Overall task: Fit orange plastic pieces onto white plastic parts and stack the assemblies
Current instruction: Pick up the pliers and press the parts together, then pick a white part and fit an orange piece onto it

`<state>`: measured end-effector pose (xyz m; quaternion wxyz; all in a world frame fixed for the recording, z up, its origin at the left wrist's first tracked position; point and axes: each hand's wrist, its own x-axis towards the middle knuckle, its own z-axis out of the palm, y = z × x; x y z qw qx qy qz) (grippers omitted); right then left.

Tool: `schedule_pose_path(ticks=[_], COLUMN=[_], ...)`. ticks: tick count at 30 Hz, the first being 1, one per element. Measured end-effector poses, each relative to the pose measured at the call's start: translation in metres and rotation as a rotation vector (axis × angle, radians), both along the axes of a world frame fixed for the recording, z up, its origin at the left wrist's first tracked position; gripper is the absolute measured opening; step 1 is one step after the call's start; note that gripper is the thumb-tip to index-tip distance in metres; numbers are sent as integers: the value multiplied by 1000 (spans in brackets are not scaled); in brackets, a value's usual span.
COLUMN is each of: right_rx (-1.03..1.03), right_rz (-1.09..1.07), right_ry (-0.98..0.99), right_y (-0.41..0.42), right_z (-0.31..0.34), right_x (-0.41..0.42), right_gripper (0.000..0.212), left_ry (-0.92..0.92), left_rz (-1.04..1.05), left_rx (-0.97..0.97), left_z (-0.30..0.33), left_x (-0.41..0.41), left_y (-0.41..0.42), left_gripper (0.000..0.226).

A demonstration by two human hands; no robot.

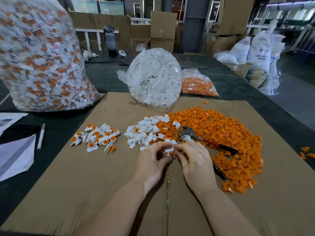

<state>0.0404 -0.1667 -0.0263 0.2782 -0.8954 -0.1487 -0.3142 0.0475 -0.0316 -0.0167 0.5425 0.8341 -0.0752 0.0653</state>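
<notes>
A small white part [169, 150] with an orange piece [171, 153] at its lower end sits between both hands, just above the seam of the cardboard sheet [85, 176] that covers the table. The left hand [152, 160] pinches it from one side with curled fingers and thumb, and the right hand [192, 160] pinches it from the other, fingertips of the two hands nearly meeting over the part. Just beyond the hands on the cardboard lies a loose pile of white parts [144, 132], and touching its right edge spreads a much larger heap of orange pieces [221, 138]. A pair of pliers [201, 138] with dark handles rests on the orange heap, near the right hand. To the left of the white pile, apart from it, lies a cluster of finished assemblies [97, 137]. At the cardboard's far edge stand a clear bag of white parts [153, 79] and, behind it, a bag of orange pieces [197, 86]; a tall bag of assemblies [37, 57] stands off the cardboard's far left corner. A marker pen [41, 136] lies left of the cardboard.
</notes>
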Motion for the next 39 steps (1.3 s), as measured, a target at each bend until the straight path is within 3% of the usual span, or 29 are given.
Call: schedule_pose_path(ticks=[22, 29, 34, 39], right_rx=[-59, -7, -61, -102], right_rz=[15, -161, -262, -314], right_ry=[-17, -30, -25, -12], right_y=[3, 2, 1, 2], right_z=[3, -1, -6, -9], right_x=[-3, -1, 1, 2], right_gripper=[6, 8, 15, 18], left_ry=[-122, -108, -121, -84], left_rz=[4, 304, 521, 613], left_rx=[162, 77, 376, 472], left_z=[-4, -7, -10, -13], left_x=[-3, 3, 15, 21], left_y=[-2, 18, 55, 76], left_gripper=[28, 7, 16, 19])
